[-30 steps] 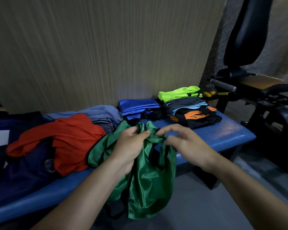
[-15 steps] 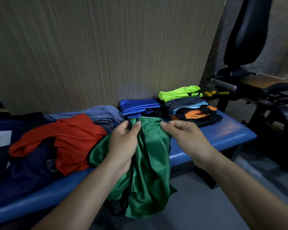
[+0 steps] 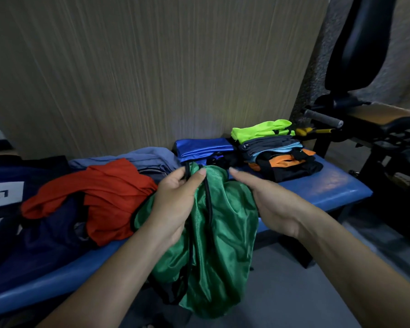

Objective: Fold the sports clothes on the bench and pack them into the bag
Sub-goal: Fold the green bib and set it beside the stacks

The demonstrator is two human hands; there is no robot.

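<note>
Hanging lengthwise off the bench [image 3: 329, 188], the green garment [image 3: 223, 245] is pinched by left hand [image 3: 175, 204] fingers; right hand [image 3: 270, 204] fingers straight against it.

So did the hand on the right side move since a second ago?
Yes. The right hand slid away from the left hand, rightward along the blue bench, its fingertips nearing the folded stack.

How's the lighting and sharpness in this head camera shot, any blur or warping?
Head view: dim overall, with a soft pale glow on the wall above the folded stack; corners darken; wide-angle bowing bends the bench edge; the right hand fingertips look slightly motion-blurred, while the green garment in the left hand stays fairly sharp.
</note>
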